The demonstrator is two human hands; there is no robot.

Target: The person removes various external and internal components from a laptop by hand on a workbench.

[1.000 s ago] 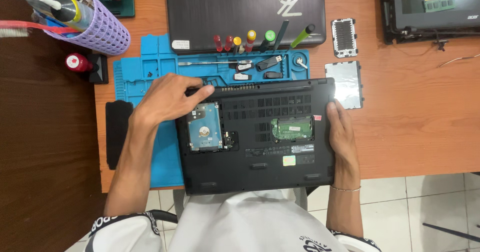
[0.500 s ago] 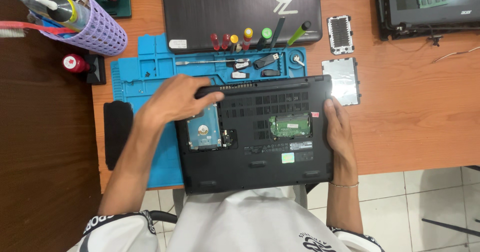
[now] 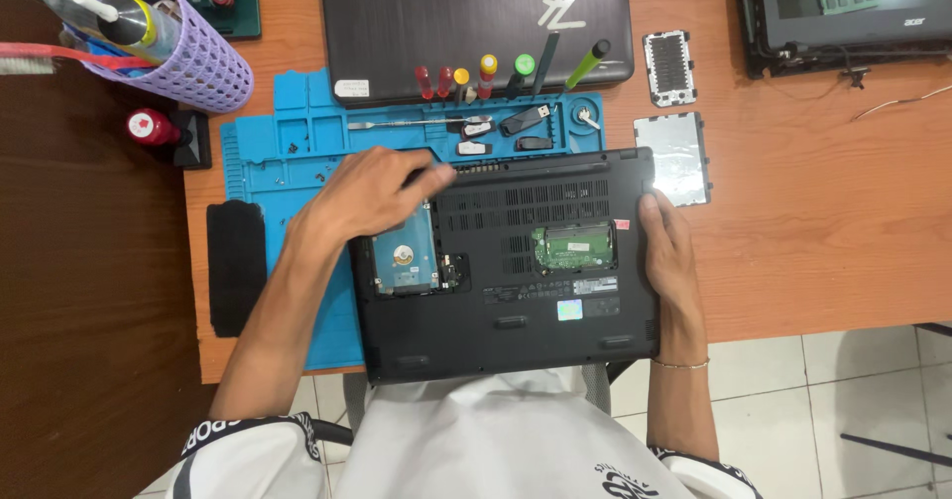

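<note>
A black laptop [image 3: 516,311] lies upside down on a blue work mat [image 3: 288,157], its covers off so that a silver hard drive [image 3: 405,259] and a green memory board [image 3: 572,246] show. My left hand [image 3: 372,193] rests flat on the laptop's far left corner, fingers spread over the top of the hard drive bay. My right hand [image 3: 666,251] presses against the laptop's right edge, thumb on the base. Neither hand holds a tool.
A closed dark laptop [image 3: 476,18] lies beyond the mat, with several colour-handled screwdrivers [image 3: 476,77] at the mat's far edge. Two removed cover plates [image 3: 674,157] lie right. A purple basket [image 3: 174,43] of tools stands far left; a black pad [image 3: 235,266] lies left of the mat.
My left hand has stayed on the far left corner, its fingers shifting slightly right along the edge. My right hand holds the same place on the right edge.
</note>
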